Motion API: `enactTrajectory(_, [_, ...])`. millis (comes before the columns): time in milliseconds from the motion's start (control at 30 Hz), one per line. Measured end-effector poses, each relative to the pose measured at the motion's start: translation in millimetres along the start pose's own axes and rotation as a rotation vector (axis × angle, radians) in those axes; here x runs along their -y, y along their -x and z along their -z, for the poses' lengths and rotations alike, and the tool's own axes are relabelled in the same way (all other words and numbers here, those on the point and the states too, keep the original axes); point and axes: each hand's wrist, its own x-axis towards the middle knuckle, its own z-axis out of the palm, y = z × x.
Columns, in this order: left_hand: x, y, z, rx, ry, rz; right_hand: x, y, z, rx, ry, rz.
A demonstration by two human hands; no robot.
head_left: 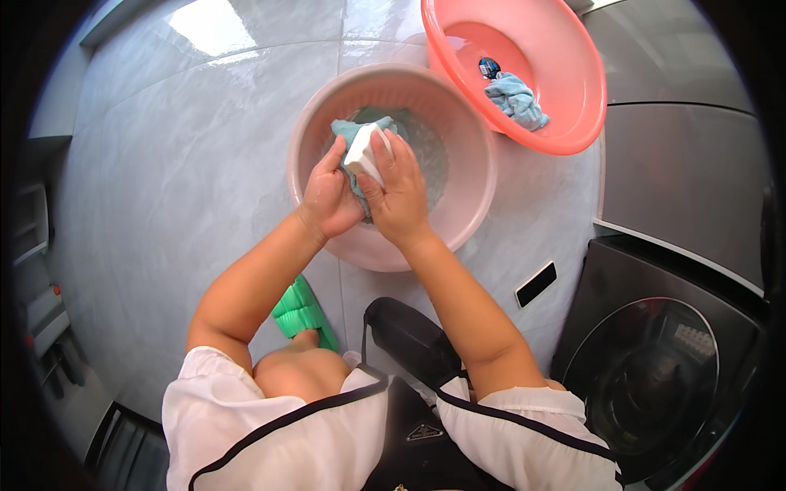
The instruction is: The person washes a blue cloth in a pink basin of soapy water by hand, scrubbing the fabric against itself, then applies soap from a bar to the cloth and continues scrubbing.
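Over a pale pink basin (377, 252) with water in its bottom, my two hands work close together. My right hand (399, 192) grips a white bar of soap (365, 154), thumb on the near side and fingers over its right side. Pressed beneath the soap is a wet light-blue cloth (347, 129), part of which hangs toward the water. My left hand (331, 196) holds the cloth from the left, its thumb raised along the edge and its other fingers mostly hidden under the cloth.
A coral-pink basin (565, 90) stands at the far right, holding another light-blue cloth (516, 101) and a small dark round item (490, 68). A phone (536, 285) lies on the tiled floor, near a dark front-loading washing machine (655, 368). A green slipper (301, 311) is below the basin.
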Motion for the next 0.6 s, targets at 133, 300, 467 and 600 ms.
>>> enactTrajectory(133, [-2, -9, -9, 0.077, -0.041, -0.008, 11, -10, -2, -0.023, 0.088, -0.125])
enactTrajectory(300, [-15, -29, -2, -0.051, -0.141, -0.085, 20, -12, 21, 0.064, 0.206, -0.145])
enactTrajectory(467, [-28, -41, -10, -0.026, -0.105, -0.119, -52, -18, 69, -0.098, -0.517, -0.521])
enactTrajectory(600, [-27, -40, -1, 0.006, -0.118, -0.116, -74, -20, 56, 0.009, -0.937, -1.017])
